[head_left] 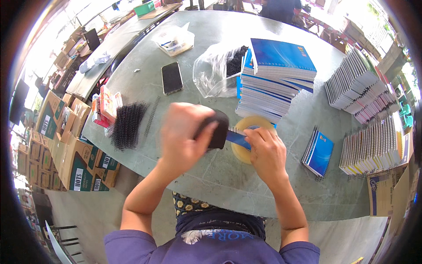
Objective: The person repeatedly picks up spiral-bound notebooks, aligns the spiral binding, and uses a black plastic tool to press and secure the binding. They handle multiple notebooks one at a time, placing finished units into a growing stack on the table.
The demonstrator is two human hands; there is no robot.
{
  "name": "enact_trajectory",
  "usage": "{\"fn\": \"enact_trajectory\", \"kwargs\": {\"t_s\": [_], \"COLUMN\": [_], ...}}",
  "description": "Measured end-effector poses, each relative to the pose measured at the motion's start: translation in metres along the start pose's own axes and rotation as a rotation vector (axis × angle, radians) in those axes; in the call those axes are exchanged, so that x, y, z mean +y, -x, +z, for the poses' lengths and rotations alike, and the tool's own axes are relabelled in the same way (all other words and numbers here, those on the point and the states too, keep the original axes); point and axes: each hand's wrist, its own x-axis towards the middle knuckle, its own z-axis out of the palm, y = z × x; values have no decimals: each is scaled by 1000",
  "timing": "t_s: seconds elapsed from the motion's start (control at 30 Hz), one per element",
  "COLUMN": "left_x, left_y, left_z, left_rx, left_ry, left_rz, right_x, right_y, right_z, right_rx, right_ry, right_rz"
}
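My left hand (187, 136), blurred by motion, is closed around the black part of a tape dispenser (218, 130). A blue piece with small teeth runs from the black part toward my right hand (267, 149). The right fingers are pinched together on that blue piece, over a large roll of clear yellowish tape (241, 154); whether they also grip a tape end is hidden. Just beyond the roll rises a tall, uneven stack of blue-covered notebooks (283, 55). A few small blue spiral notebooks (320, 152) lie right of my right hand.
Black binding coils (127, 125) lie left, by red-and-white packets (105, 105). Farther back are a phone (172, 78), a plastic tub (176, 42) and a clear bag (213, 72) with black coils. Spiral-notebook stacks (369, 145) line the right edge; cartons (77, 163) stand below left.
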Motion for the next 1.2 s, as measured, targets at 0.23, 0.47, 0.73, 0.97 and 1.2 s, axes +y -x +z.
{"fn": "enact_trajectory", "kwargs": {"t_s": [0.23,0.47,0.73,0.97,1.2], "left_x": [4,10,-78,-38,0], "left_y": [4,40,58,65,51], "left_z": [7,25,-15,24,4], "left_rx": [127,-424,-607,-425,-315], "left_ry": [82,276,-212,142,240], "left_rz": [-22,-146,59,-206,-205], "right_x": [3,-3,-10,-19,49], "right_y": [7,0,-8,-11,18], "right_z": [0,8,20,7,-1], "right_rx": [-2,77,77,115,8], "right_ry": [-73,-21,-134,-248,-1155], "right_rz": [-13,-64,-74,94,459]}}
